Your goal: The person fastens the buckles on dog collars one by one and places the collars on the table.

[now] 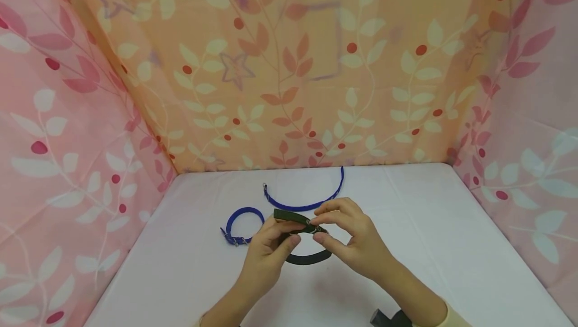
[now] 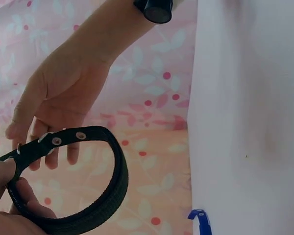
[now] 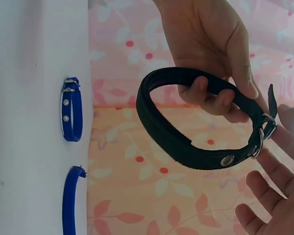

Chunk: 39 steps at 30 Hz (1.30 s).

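Note:
A dark green collar (image 1: pixel 309 259) is held above the table, its strap looped into a ring. My left hand (image 1: pixel 265 257) grips one side of that loop between thumb and fingers. At the buckle end, my right hand (image 1: pixel 361 239) pinches the collar with thumb and fingertips. The metal buckle (image 3: pixel 269 126) has the strap's tip sticking out past it, beside a D-ring (image 3: pixel 257 143). Round metal eyelets (image 2: pixel 81 136) show along the strap. Fingers partly hide the buckle in the head view.
Behind my left hand lies a blue collar (image 1: pixel 229 224) buckled into a ring. Farther back, a second blue collar (image 1: pixel 293 207) lies unfastened in a curve on the white table (image 1: pixel 406 206). Patterned cloth (image 1: pixel 289 116) walls the back and both sides. A dark wrist camera (image 1: pixel 384 318) sits by my right forearm.

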{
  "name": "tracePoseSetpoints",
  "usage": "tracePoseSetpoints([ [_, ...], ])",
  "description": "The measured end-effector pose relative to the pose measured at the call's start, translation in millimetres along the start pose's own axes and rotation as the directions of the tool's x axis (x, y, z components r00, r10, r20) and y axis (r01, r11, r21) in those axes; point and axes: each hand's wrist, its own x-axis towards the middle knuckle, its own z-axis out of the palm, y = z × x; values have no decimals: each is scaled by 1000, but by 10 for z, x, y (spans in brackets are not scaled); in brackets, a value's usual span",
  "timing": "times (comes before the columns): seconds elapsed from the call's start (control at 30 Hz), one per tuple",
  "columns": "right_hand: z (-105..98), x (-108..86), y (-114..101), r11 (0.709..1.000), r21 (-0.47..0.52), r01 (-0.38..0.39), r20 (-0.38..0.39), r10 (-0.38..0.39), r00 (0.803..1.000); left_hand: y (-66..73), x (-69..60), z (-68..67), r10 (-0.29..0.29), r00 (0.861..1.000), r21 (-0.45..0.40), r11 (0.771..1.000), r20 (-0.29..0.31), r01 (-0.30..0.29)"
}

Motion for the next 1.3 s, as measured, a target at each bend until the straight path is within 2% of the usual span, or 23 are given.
tracePoseSetpoints([
  [0.1,13,3,-24,999,32,-27,-29,28,999,5,8,1,-36,999,13,999,32,36],
  [0.27,40,11,-61,995,91,-34,-61,40,997,23,19,4,-39,997,74,997,71,33],
  [0.37,50,12,-71,996,82,-36,-61,41,997,35,20,10,-42,996,94,995,82,35],
  [0.47,58,11,-72,997,63,-37,-59,41,997,33,20,16,-45,996,68,997,80,40],
  [0.57,56,11,-73,998,41,-47,-52,49,997,29,19,17,-67,995,13,998,70,66],
  [0.67,53,9,-71,998,16,-61,-36,62,997,29,17,12,-115,992,-49,992,46,117],
  [0.83,41,0,-61,995,-37,-95,11,95,995,61,10,0,-211,977,-130,970,-18,207],
  [1.0,36,3,-49,995,-61,-82,31,84,996,92,8,-13,-263,962,-133,959,-73,251],
  [1.3,37,-13,-65,998,-48,-43,22,44,999,91,7,-13,-273,957,-113,958,-95,262],
])
